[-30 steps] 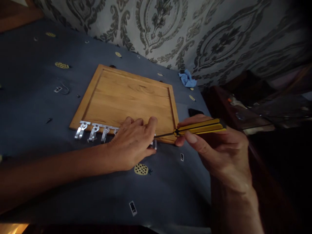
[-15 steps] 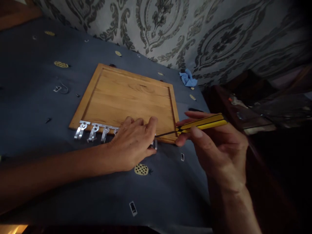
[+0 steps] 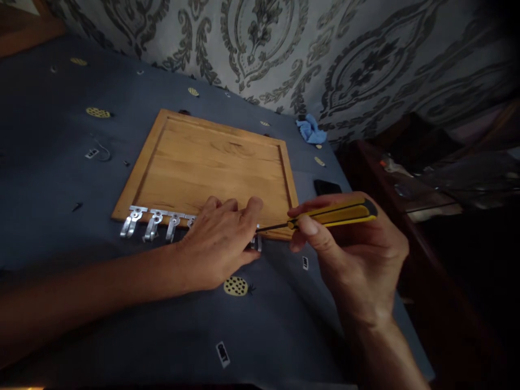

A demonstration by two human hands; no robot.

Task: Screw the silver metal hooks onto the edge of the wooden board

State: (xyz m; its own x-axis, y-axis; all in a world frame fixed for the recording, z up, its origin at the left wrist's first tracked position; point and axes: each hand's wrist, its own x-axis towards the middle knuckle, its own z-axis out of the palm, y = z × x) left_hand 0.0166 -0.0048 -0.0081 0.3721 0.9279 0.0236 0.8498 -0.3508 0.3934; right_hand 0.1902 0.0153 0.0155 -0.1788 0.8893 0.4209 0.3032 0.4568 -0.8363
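Note:
A framed wooden board (image 3: 215, 157) lies on the blue patterned cloth, with a row of silver metal hooks (image 3: 153, 225) along its near edge. My left hand (image 3: 221, 244) rests over the right part of this row, its fingers bent over the board and its thumb beside the last hook. It covers several hooks and grips one at the edge. In my right hand (image 3: 357, 254) is a yellow and black screwdriver (image 3: 337, 213), held between thumb and fingers. Its thin shaft points left, and the tip meets the hooks by my left fingers, where the contact is partly hidden.
A blue crumpled cloth (image 3: 312, 130) lies by the patterned wall. Near the board's right side sits a dark phone-like object (image 3: 327, 187). Small dark screws (image 3: 76, 206) are scattered on the blue table cloth (image 3: 162, 336) at left. A dark cabinet (image 3: 377, 179) stands at the right.
My right hand has turned the screwdriver, whose handle shows a different face, and shifted slightly left. More of the dark object behind it shows. My left hand stays on the hooks.

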